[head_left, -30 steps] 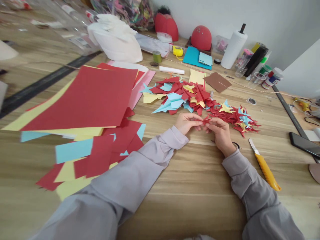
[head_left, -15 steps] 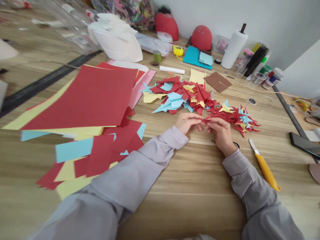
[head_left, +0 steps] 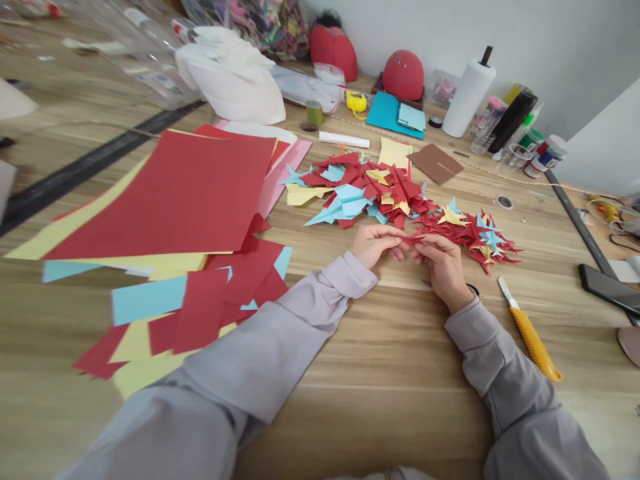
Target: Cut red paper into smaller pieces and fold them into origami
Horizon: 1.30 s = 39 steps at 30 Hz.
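Observation:
Between my two hands is a small folded piece of red paper (head_left: 413,239), mostly covered by fingers. My left hand (head_left: 376,245) pinches its left end, and my right hand (head_left: 440,262) pinches the right end. Just beyond my hands lies a heap of folded paper pieces (head_left: 357,190) in red, light blue and yellow. To its right, a second heap of pointed folded stars (head_left: 470,230), mainly red, spreads across the table. Loose cut paper pieces (head_left: 203,310) lie left of my left forearm.
Large red paper sheets (head_left: 200,193) are stacked at the left. A yellow-handled cutter knife (head_left: 533,340) lies right of my right forearm, blade pointing away. Farther right is a phone (head_left: 610,287). Bottles (head_left: 470,97), a yellow tape measure (head_left: 356,101) and a brown paper square (head_left: 436,164) sit toward the back.

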### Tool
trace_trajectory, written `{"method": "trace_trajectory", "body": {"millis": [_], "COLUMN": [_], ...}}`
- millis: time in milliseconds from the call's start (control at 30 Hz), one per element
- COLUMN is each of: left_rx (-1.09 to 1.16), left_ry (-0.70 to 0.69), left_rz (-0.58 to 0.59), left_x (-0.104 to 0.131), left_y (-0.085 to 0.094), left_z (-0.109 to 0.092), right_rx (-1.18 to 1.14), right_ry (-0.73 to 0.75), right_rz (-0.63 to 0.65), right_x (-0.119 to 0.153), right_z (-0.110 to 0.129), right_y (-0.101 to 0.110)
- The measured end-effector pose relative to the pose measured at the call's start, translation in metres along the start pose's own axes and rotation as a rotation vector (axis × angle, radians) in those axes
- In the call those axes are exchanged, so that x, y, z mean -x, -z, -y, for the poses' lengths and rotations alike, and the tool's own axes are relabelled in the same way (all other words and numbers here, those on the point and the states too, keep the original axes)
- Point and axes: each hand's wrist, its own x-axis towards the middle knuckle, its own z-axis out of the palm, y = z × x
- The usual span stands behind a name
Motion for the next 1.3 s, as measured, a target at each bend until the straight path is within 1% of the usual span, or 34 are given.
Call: {"method": "trace_trajectory", "body": {"millis": [167,300,867,1300], "left_rx": [-0.005,0.000,0.017,0.038], "left_ry": [-0.069,-0.092,-0.007,0.004], "left_rz": [-0.015,-0.008,-0.049,-0.039], "left_x": [0.0006,0.0003,0.0019,0.0020], "left_y": [-0.0016,-0.0018,-0.0033,-0.0020], "left_z": [0.0009,0.0008,-0.0038,-0.0027], "right_rx": [-0.018,-0.043,0.033,0.017], "right_ry": [0.006,0.009,0.009,0.010], "right_rz": [0.004,0.009,-0.003,-0.006], "right_x": [-0.0005,-0.0009,-0.0015,-0.0023], "right_z": [0.0000,-0.0002,-0.0006,-0.0008], "right_y": [0.0011,0.0019,0.0018,0.0017]}}
